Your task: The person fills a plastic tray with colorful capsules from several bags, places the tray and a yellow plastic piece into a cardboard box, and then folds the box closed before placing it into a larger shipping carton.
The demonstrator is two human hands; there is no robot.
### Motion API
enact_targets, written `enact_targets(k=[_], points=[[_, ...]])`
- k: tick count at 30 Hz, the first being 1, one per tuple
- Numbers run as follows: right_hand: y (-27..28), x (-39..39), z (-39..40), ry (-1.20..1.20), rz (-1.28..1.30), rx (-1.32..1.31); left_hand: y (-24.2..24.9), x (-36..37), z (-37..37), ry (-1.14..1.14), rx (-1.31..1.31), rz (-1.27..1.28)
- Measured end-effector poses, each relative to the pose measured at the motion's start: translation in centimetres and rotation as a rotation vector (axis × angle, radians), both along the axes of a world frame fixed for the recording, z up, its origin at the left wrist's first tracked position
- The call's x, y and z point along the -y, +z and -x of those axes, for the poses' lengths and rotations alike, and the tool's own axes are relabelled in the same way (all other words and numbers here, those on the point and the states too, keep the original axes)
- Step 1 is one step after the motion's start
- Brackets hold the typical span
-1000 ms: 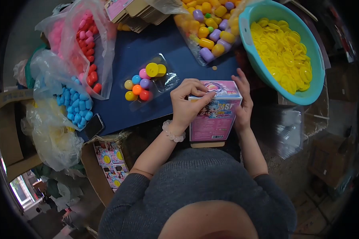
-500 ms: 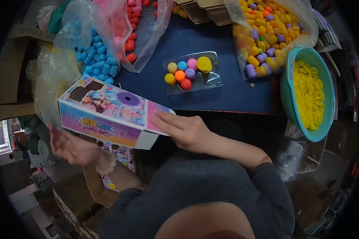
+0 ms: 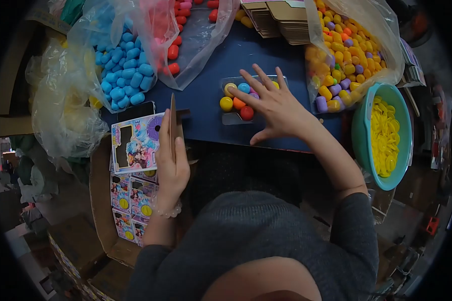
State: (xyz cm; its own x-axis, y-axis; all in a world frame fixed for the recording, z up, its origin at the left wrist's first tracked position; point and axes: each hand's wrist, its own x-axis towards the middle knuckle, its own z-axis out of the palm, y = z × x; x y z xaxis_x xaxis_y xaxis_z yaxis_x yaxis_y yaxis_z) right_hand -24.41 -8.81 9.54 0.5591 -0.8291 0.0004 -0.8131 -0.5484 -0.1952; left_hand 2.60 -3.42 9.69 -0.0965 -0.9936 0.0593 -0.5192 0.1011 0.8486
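Note:
My left hand [image 3: 173, 170] holds a printed box [image 3: 135, 143] at the left front edge of the blue table, with a cardboard flap standing up between its fingers. Over the clear plastic tray [image 3: 231, 119] my right hand [image 3: 276, 108] is spread wide, its fingers apart and nothing gripped. Colored balls lie in the tray, among them a red ball [image 3: 246, 113], a yellow ball [image 3: 226, 104] and an orange one. The hand hides the tray's right part.
Bags of blue pieces [image 3: 128, 75], red pieces [image 3: 173, 52] and orange and purple pieces [image 3: 346, 55] lie along the back. A teal basin [image 3: 359, 135] of yellow discs stands right. A carton [image 3: 103, 200] of printed boxes is below left; folded cardboard [image 3: 286, 20] lies at the back.
My right hand has let go of the box and moved right, over the tray. My left hand now grips the box, which has turned and shows a raised flap.

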Motion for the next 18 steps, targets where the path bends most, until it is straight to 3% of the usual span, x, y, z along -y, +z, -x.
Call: enact_targets(k=[1, 3, 5, 9, 18], points=[[-1.1, 0.5, 0.6, -0.002, 0.000, -0.082, -0.7, 0.7, 0.7, -0.008, -0.100, 0.134], [-3.0, 1.2, 1.9, 0.003, 0.002, -0.163, -0.7, 1.9, 2.2, 0.005, -0.195, 0.030], [-4.3, 1.6, 3.0, -0.019, -0.012, -0.116, -1.9, 3.2, 2.8, -0.094, -0.335, 0.025], [-4.6, 1.1, 5.0, -0.065, -0.080, -0.011, -2.7, 4.8, 4.2, -0.235, -0.275, 0.072], [-3.6, -4.2, 8.0, -0.225, 0.020, 0.282, -3.1, 3.9, 8.7, -0.354, -0.476, 0.003]])
